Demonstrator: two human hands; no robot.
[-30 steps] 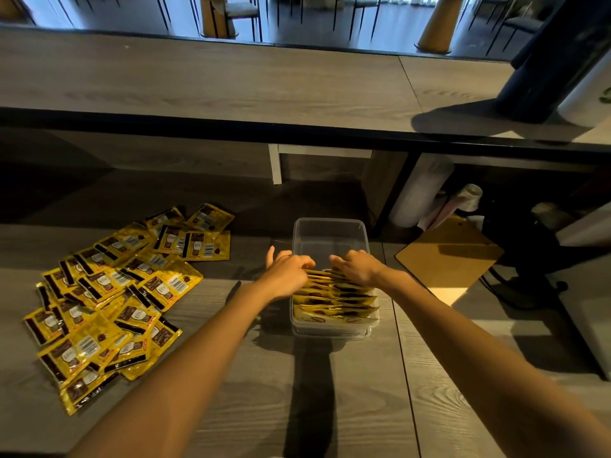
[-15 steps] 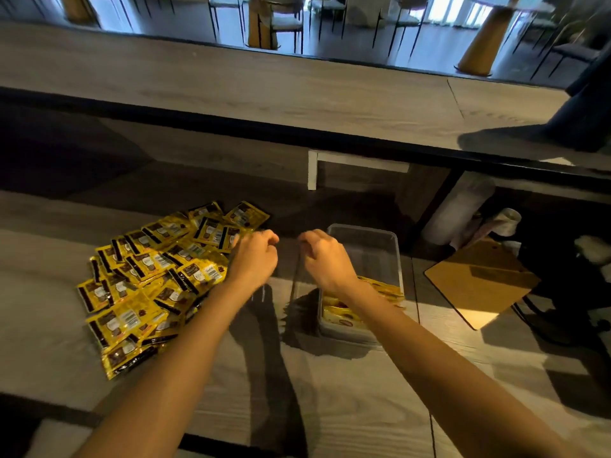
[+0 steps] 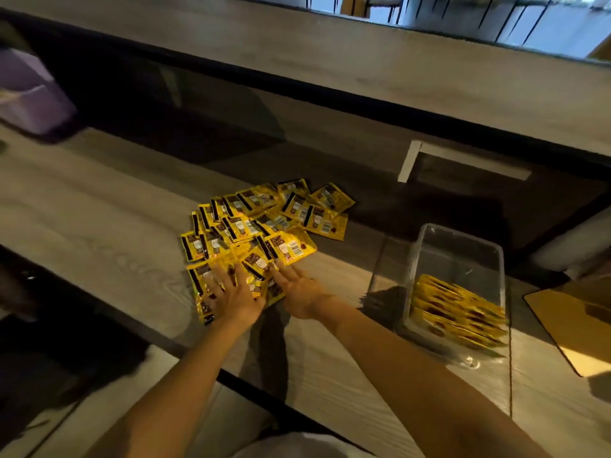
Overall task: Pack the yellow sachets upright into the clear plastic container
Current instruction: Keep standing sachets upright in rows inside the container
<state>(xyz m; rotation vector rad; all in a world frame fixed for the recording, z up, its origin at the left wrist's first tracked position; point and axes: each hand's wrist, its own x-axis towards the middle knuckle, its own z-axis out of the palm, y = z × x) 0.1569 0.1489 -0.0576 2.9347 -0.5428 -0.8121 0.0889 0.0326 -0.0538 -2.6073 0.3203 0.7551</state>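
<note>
A loose heap of yellow sachets (image 3: pixel 264 223) lies on the wooden table. My left hand (image 3: pixel 236 292) rests flat on the heap's near edge, fingers spread. Beside it, my right hand (image 3: pixel 299 289) lies palm up, its fingertips at the edge of the heap. Neither hand has lifted a sachet. To the right stands the clear plastic container (image 3: pixel 459 246); a row of packed sachets (image 3: pixel 456 309) stands upright in its near half, and its far half holds nothing.
A tan board (image 3: pixel 575 328) lies right of the container. A purple box (image 3: pixel 29 94) sits blurred at the far left. A higher wooden counter (image 3: pixel 363 64) with a dark edge runs behind. The table's near edge is just below my forearms.
Both hands left the container and moved left onto the sachet heap, opening out flat. The camera swung left as well.
</note>
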